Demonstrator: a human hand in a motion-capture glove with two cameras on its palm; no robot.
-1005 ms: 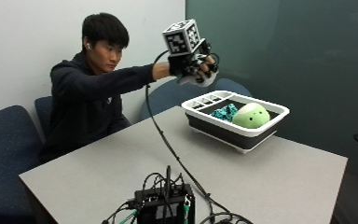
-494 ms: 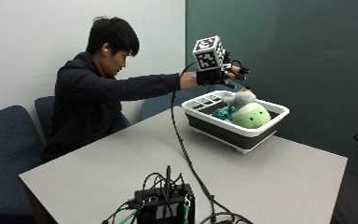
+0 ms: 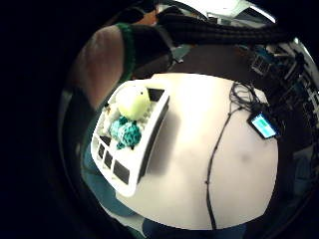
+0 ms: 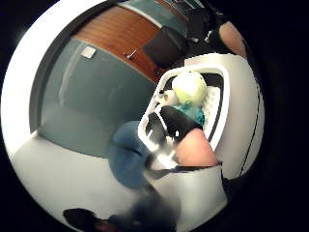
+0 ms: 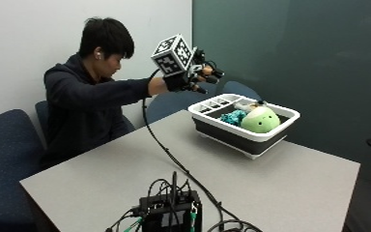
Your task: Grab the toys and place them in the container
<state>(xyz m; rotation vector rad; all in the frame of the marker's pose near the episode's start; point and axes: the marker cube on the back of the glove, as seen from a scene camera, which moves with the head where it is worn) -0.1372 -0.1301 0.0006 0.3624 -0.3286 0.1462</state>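
A container (image 5: 245,129) sits on the far right part of the surface (image 5: 288,188). Inside it lie a round toy (image 5: 261,120) and, just to its left, a smaller toy (image 5: 233,117). A box of cables (image 5: 171,212) stands at the near edge. The right hand (image 5: 195,75) hangs above the container's left end.

I sit at a grey table (image 5: 288,179) in a dark hooded top. Near its front edge stands a black box (image 5: 169,212) bristling with wires, and a black cable (image 5: 173,162) trails from it across the tabletop. Blue chairs (image 5: 5,159) stand beside me. A dark green wall (image 5: 288,53) meets a white one (image 5: 24,53).
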